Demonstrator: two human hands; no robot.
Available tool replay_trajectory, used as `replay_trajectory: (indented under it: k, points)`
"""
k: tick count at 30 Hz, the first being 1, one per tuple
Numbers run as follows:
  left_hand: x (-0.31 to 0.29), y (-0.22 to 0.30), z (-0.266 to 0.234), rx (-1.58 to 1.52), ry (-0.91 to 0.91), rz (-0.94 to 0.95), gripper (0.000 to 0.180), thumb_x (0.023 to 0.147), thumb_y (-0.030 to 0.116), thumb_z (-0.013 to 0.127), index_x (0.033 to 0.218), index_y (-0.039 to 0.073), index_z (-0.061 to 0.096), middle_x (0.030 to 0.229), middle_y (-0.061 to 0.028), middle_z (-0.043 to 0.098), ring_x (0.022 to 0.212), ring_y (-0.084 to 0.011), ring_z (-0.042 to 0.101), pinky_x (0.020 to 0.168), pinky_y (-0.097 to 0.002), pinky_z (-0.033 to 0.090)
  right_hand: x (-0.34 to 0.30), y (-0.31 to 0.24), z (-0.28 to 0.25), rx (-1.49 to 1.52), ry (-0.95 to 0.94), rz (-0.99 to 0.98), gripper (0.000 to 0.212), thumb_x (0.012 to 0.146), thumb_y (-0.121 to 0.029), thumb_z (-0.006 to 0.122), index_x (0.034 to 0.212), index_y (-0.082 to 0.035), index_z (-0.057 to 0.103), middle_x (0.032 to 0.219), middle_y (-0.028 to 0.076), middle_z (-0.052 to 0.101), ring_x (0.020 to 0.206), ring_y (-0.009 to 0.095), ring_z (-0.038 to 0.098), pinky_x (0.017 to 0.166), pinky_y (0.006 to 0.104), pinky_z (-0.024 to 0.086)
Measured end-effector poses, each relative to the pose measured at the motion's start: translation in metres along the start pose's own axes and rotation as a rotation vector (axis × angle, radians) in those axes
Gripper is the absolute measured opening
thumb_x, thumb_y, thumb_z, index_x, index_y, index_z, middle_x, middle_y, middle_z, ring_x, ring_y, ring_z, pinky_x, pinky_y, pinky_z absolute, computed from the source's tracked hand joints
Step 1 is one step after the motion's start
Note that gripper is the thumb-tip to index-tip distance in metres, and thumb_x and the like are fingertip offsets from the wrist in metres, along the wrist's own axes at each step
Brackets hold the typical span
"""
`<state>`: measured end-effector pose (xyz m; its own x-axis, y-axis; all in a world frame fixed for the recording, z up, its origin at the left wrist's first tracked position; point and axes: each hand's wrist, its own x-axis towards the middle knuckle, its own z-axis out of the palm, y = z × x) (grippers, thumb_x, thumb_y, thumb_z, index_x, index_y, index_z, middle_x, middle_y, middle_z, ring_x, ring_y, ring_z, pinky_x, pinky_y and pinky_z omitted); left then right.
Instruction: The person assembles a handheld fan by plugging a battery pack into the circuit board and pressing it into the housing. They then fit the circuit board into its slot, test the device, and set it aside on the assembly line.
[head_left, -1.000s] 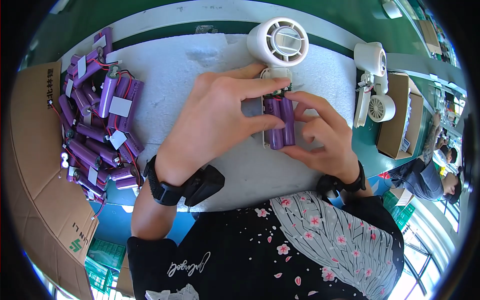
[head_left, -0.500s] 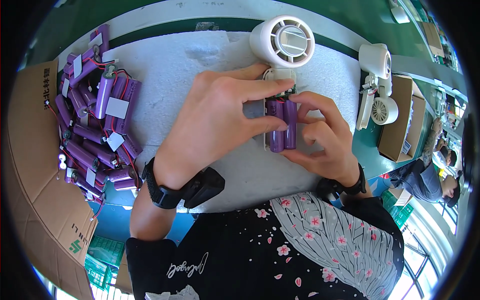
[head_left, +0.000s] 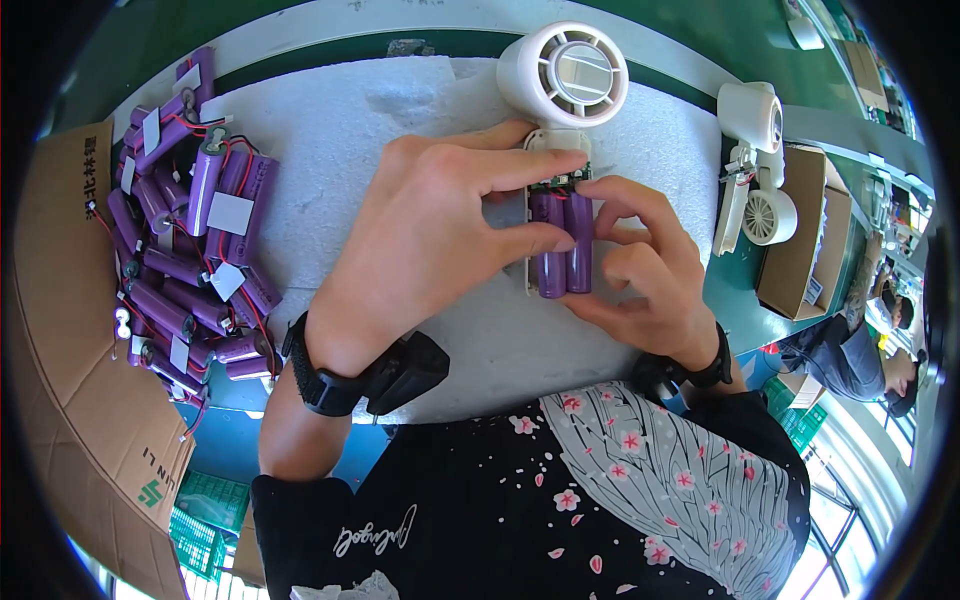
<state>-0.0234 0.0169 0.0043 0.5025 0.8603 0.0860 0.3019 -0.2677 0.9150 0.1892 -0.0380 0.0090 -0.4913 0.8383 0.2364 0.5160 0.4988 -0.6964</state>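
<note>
Two shiny purple cylindrical battery cells lie side by side in the open white plastic handle of a round-headed white fan, over a white foam sheet. My left hand, half curled, grips the handle, thumb on the cells; my right hand, loosely curled, holds them between index finger and thumb. Purple wired battery packs pile up leftward.

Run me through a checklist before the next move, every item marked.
1. White plastic fan with round slotted head, handle over the white foam slab: ok.
2. Two purple cylindrical cells side by side at the handle: ok.
3. Left hand with its thumb across the cells: ok.
4. Right hand at the cells' right side: ok.
5. Small green circuit board covered over: not ok, partly exposed.
6. Thin red wires unpinched: cannot tell, mostly hidden.
</note>
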Motion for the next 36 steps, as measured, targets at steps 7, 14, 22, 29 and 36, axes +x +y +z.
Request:
replay_trajectory:
  k: [7, 14, 22, 29, 36]
  points:
    - [0.001, -0.002, 0.000, 0.004, -0.001, 0.002, 0.055, 0.061, 0.009, 0.086, 0.114, 0.014, 0.071, 0.112, -0.0121, 0.070, 0.071, -0.0155, 0.063, 0.070, -0.0272, 0.054, 0.003, -0.004, 0.000, -0.026, -0.001, 0.051, 0.051, 0.057, -0.004, 0.089, 0.077, -0.008, 0.041, 0.127, 0.023, 0.051, 0.080, 0.023, 0.057, 0.062, 0.0315, 0.053]
    - [0.002, -0.003, 0.000, -0.014, -0.022, -0.017, 0.057, 0.061, 0.009, 0.086, 0.116, 0.015, 0.070, 0.111, -0.0111, 0.070, 0.071, -0.0150, 0.063, 0.070, -0.0269, 0.054, 0.005, 0.001, -0.006, -0.022, -0.044, 0.019, 0.051, 0.058, -0.007, 0.089, 0.077, -0.009, 0.042, 0.126, 0.021, 0.054, 0.080, 0.022, 0.059, 0.063, 0.0320, 0.054]
    - [0.000, -0.004, 0.000, -0.039, 0.007, -0.017, 0.059, 0.060, 0.009, 0.087, 0.116, 0.016, 0.070, 0.116, -0.0117, 0.068, 0.070, -0.0146, 0.062, 0.070, -0.0264, 0.054, 0.001, 0.006, 0.008, -0.032, 0.097, -0.023, 0.044, 0.055, -0.011, 0.087, 0.072, -0.009, 0.047, 0.120, 0.016, 0.057, 0.071, 0.020, 0.062, 0.056, 0.0285, 0.054]
    - [0.001, -0.003, -0.001, -0.001, -0.005, -0.032, 0.057, 0.061, 0.008, 0.086, 0.116, 0.016, 0.070, 0.122, -0.0126, 0.065, 0.069, -0.0151, 0.062, 0.068, -0.0269, 0.054, 0.005, 0.000, 0.004, 0.015, 0.019, 0.036, 0.045, 0.057, -0.003, 0.089, 0.077, -0.006, 0.048, 0.123, 0.027, 0.054, 0.071, 0.023, 0.059, 0.065, 0.0312, 0.057]
    - [0.000, -0.002, 0.003, -0.021, 0.032, -0.005, 0.055, 0.063, 0.007, 0.085, 0.115, 0.015, 0.071, 0.123, -0.0130, 0.065, 0.070, -0.0156, 0.063, 0.069, -0.0272, 0.054, -0.002, -0.006, -0.002, -0.089, 0.005, 0.042, 0.042, 0.056, -0.008, 0.090, 0.074, -0.004, 0.052, 0.124, 0.027, 0.058, 0.087, 0.029, 0.067, 0.073, 0.0341, 0.058]
